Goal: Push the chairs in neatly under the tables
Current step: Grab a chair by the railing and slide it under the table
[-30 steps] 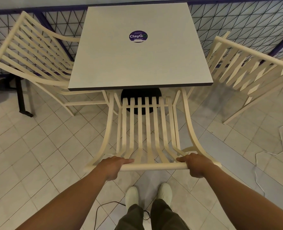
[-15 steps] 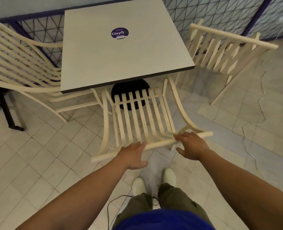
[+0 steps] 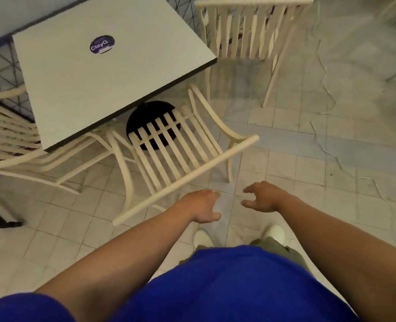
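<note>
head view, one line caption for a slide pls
Both hands, left and right, open just behind the near chair, tucked partway under the table.

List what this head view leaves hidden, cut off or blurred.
- Near chair: seat front and front legs, hidden under the table.
- Left chair: cut off by the left edge.
- Right chair: blurred; its top touches the frame's upper edge.
- Sticker: small print under "ClayG" unreadable.
- Table base: partly behind slats.

We saw a cream slatted chair (image 3: 169, 159) with a smooth matt painted finish, a pale grey square surface (image 3: 104, 73), matt laminate, and dull pale floor tiles (image 3: 53, 240).
</note>
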`<state>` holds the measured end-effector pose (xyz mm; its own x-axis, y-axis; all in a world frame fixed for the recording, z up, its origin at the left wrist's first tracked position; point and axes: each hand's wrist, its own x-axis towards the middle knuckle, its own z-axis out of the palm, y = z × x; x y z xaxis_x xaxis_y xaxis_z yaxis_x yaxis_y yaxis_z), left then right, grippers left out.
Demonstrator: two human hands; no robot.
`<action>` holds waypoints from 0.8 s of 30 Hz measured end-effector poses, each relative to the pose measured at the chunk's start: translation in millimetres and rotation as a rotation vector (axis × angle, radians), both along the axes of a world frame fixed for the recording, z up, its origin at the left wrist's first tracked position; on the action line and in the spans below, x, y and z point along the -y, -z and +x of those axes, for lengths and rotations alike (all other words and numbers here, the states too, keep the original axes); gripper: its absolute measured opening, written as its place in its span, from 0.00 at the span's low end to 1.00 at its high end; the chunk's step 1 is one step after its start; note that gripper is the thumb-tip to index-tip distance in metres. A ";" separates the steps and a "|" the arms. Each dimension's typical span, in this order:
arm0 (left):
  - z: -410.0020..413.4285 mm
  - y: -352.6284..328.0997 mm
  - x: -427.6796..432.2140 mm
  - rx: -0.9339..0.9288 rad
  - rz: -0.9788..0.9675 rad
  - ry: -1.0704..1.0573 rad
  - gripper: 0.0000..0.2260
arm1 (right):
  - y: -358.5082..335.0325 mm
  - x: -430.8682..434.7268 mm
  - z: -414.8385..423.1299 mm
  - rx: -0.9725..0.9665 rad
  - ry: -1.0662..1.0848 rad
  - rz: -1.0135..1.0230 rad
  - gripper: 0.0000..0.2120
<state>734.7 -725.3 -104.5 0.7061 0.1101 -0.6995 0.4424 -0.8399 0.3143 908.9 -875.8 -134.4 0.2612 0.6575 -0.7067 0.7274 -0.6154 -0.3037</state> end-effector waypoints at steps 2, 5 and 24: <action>21.9 3.8 8.6 -0.126 -0.023 0.018 0.33 | 5.7 17.2 11.8 -0.038 0.017 -0.048 0.30; 55.0 9.3 28.1 -0.172 -0.039 -0.008 0.31 | 10.6 46.9 35.2 -0.067 0.068 -0.053 0.29; 255.9 12.7 124.6 -0.136 -0.073 -0.009 0.23 | -6.3 156.9 218.9 -0.088 0.182 -0.009 0.28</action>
